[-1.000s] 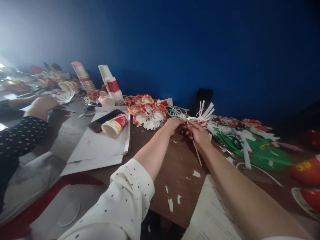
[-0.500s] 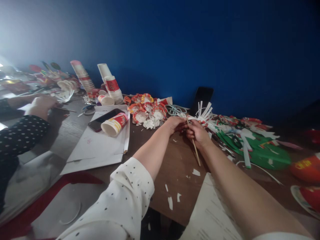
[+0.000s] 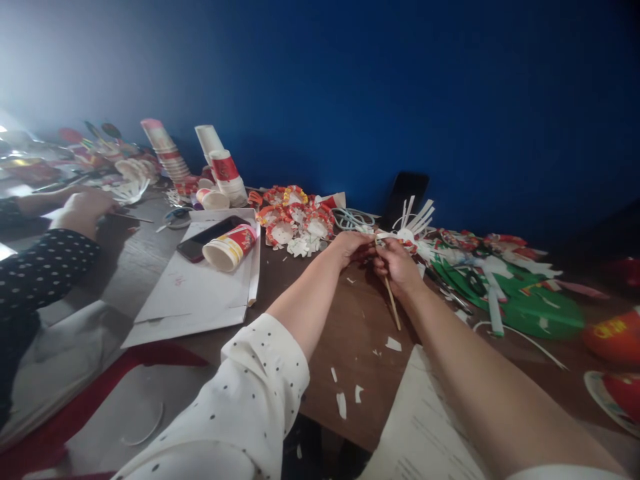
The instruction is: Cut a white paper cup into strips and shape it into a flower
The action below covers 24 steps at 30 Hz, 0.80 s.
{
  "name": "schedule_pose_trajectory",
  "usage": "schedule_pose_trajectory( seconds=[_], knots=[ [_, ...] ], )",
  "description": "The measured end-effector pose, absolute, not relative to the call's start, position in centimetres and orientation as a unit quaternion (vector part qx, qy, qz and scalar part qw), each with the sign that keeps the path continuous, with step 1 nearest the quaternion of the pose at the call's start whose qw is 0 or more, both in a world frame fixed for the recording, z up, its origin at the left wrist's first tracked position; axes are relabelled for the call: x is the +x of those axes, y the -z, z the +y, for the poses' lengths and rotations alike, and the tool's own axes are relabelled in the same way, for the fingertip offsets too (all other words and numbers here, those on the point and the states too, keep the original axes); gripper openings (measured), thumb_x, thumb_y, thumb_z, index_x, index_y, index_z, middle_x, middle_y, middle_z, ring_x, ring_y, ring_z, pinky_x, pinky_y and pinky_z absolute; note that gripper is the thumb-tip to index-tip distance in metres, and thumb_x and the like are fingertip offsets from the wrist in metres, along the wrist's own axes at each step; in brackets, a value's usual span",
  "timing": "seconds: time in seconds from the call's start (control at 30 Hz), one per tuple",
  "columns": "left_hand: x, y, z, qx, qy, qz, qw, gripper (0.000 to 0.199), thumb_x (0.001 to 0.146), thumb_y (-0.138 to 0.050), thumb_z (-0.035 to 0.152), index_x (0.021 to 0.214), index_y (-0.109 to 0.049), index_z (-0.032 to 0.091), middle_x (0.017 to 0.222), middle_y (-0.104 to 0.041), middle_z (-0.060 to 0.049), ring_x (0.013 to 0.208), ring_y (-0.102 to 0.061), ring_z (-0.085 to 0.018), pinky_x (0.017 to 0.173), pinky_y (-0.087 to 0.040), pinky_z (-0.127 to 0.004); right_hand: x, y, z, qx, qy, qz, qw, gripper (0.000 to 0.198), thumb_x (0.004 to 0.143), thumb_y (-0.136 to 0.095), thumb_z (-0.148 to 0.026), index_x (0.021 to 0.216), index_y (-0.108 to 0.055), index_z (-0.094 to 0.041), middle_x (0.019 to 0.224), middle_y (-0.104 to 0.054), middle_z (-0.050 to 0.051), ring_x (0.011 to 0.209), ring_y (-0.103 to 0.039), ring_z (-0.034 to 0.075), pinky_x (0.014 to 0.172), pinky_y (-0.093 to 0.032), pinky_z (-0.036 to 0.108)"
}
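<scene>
Both hands meet over the brown table [image 3: 330, 347], right of the frame's middle. My right hand [image 3: 400, 267] is closed around a thin wooden stick [image 3: 393, 305], whose lower end slants down toward me. At the stick's top, white paper strips [image 3: 417, 217] fan out like a fringe from a paper cup piece. My left hand [image 3: 353, 247] pinches near the stick's upper end, touching the right fingers. What exactly lies between the left fingertips is too small to make out. Cut paper flowers [image 3: 300, 220], red and white, lie just left of the hands.
Stacked paper cups [image 3: 227, 175] stand near the blue wall. One cup [image 3: 230, 248] and a phone [image 3: 193, 248] lie on white paper [image 3: 200, 293]. Green discs [image 3: 530, 310] with paper scraps are at right. A co-worker's hand [image 3: 87, 207] works at far left. Another phone [image 3: 407, 192] leans on the wall.
The white strips have shifted slightly, leaning a bit more to the right. Both hands stay in nearly the same place around the stick.
</scene>
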State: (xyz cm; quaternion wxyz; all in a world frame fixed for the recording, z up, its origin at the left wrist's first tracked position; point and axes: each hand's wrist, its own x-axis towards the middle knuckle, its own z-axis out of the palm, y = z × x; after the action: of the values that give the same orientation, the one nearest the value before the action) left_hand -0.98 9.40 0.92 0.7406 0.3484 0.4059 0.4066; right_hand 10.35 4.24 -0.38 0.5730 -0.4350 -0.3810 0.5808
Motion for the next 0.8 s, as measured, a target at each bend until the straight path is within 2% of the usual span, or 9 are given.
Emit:
schedule_pose_trajectory(
  seconds=[0.33,0.53,0.67,0.8],
  knots=[
    [-1.1,-1.1,9.3,0.352,-0.407,0.413,0.735,0.01,0.076,-0.066,0.008,0.069,-0.06,0.012,0.058,-0.061,0.0,0.054,-0.058,-0.008,0.066,-0.051,-0.022,10.2,0.8,4.2,-0.466,-0.527,-0.421,0.572,0.032,0.065,-0.066,-0.03,0.094,-0.054,-0.023,0.07,-0.059,-0.004,0.043,-0.04,0.005,0.036,-0.022,0.017],
    [-0.9,-0.7,9.7,0.358,-0.398,0.421,0.732,0.014,0.075,-0.067,0.011,0.065,-0.058,0.013,0.053,-0.058,0.0,0.047,-0.054,-0.007,0.056,-0.047,-0.019,10.1,0.9,4.1,-0.511,-0.451,-0.476,0.556,0.037,0.071,-0.062,-0.032,0.106,-0.057,-0.023,0.068,-0.06,-0.002,0.042,-0.043,0.009,0.036,-0.027,0.022],
    [-0.8,-0.5,9.9,0.359,-0.403,0.421,0.729,0.015,0.074,-0.066,0.011,0.063,-0.056,0.013,0.05,-0.057,0.001,0.045,-0.053,-0.007,0.053,-0.046,-0.018,10.2,1.1,4.1,-0.544,-0.383,-0.528,0.527,0.037,0.076,-0.056,-0.031,0.112,-0.06,-0.021,0.06,-0.057,-0.002,0.04,-0.045,0.012,0.037,-0.031,0.026],
    [-0.7,-0.4,10.0,0.352,-0.399,0.431,0.728,0.016,0.074,-0.068,0.013,0.064,-0.056,0.014,0.051,-0.058,0.001,0.045,-0.054,-0.007,0.052,-0.045,-0.018,10.6,1.5,4.2,-0.576,-0.298,-0.581,0.492,0.032,0.08,-0.052,-0.033,0.107,-0.066,-0.022,0.05,-0.053,-0.002,0.041,-0.048,0.015,0.044,-0.038,0.029]
  ],
)
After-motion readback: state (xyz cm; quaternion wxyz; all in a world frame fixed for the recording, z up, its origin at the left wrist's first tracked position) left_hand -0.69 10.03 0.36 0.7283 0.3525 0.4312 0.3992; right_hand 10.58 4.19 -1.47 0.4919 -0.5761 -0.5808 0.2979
